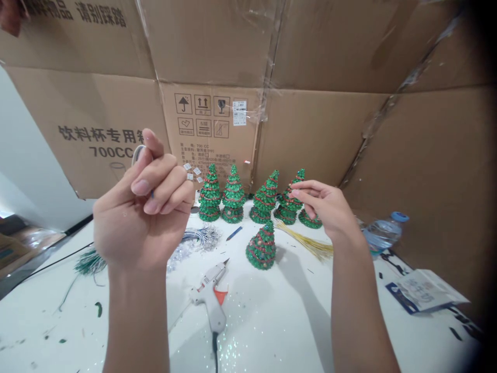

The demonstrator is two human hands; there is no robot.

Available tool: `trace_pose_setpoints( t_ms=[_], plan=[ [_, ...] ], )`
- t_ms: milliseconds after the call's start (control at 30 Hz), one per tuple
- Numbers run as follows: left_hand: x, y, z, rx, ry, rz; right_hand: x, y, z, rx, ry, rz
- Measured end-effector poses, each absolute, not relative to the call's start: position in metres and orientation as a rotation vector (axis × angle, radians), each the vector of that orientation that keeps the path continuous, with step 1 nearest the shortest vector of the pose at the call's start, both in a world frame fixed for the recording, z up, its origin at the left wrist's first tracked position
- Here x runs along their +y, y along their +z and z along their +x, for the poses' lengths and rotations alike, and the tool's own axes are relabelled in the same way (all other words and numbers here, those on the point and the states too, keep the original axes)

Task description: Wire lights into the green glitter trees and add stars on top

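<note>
My left hand [143, 207] and right hand [322, 204], raised over bench [291, 331].
Left pinches white loop [135, 155]; right half-curled, can't tell if pinching; front tree [261, 248] near glue gun [212, 298].

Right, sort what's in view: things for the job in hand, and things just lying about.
Likely for the job:
- small trees
- glue gun
- yellow strings
- green strings

Seemingly just lying about:
- water bottle
- carton
</note>
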State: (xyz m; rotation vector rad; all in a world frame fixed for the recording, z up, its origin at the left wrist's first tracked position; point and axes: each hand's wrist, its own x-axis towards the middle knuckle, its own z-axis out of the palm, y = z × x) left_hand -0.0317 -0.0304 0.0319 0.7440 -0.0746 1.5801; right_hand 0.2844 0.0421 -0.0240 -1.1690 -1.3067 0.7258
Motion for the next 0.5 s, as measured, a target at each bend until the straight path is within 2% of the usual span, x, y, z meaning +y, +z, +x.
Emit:
trace_pose_setpoints(
  t_ms=[500],
  plan=[
    [-0.0319, 0.0323, -0.0324, -0.06, 1.587, 0.732, 0.0442, -0.023, 0.2845, -1.195, 0.787, -1.132]
  ],
)
